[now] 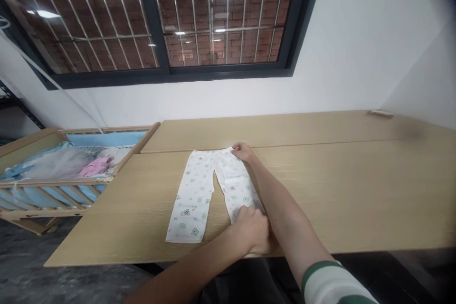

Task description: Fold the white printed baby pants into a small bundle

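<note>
Striped sleeve [331,285] runs to the right hand [242,152], fingers pinched on the waistband [213,152] of white printed baby trousers [194,194] lying between both hands on the wooden table [320,190], while the left hand [251,230], closed over the near cuff [245,211], holds that leg taut.
</note>
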Available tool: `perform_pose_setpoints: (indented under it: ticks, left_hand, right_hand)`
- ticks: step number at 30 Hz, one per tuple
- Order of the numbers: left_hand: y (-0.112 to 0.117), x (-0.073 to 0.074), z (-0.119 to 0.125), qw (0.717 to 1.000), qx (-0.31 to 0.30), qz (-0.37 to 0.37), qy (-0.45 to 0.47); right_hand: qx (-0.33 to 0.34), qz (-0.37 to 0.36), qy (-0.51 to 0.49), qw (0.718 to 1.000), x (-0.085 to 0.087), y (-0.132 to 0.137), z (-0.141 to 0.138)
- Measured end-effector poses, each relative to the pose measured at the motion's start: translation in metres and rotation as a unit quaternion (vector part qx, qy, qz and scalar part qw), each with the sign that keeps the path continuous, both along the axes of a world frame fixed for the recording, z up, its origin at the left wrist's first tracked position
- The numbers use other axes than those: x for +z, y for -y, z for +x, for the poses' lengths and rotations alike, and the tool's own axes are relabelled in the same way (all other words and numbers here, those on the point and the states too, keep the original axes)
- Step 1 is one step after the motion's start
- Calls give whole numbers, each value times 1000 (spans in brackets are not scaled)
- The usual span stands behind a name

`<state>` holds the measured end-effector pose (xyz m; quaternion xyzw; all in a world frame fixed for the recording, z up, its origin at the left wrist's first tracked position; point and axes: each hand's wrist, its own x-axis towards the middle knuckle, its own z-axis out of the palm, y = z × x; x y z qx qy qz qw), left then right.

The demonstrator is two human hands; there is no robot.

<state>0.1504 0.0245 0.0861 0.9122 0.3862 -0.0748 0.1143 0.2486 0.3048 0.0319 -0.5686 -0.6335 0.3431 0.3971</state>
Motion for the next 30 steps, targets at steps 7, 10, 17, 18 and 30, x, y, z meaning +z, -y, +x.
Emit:
perform_pose_setpoints:
  ticks: [7,10,17,18,30]
  left_hand:
    - [4,17,-16,992,76,-32,97]
    - [15,22,-41,952,161,-80,250]
    - [49,9,-109,754,245,-229,565]
    - [54,8,-118,741,253,-232,577]
    - [82,-21,-204,796,406,-81,441]
  right_hand:
    - [-20,-10,-21,1000,10,9,-5]
    - [-26,-14,-38,999,25,14,-13]
    - [-44,6,-40,998,60,11,-73]
    - [-46,11,-33,998,63,10,-85]
    - [-17,34,120,992,32,17,-204]
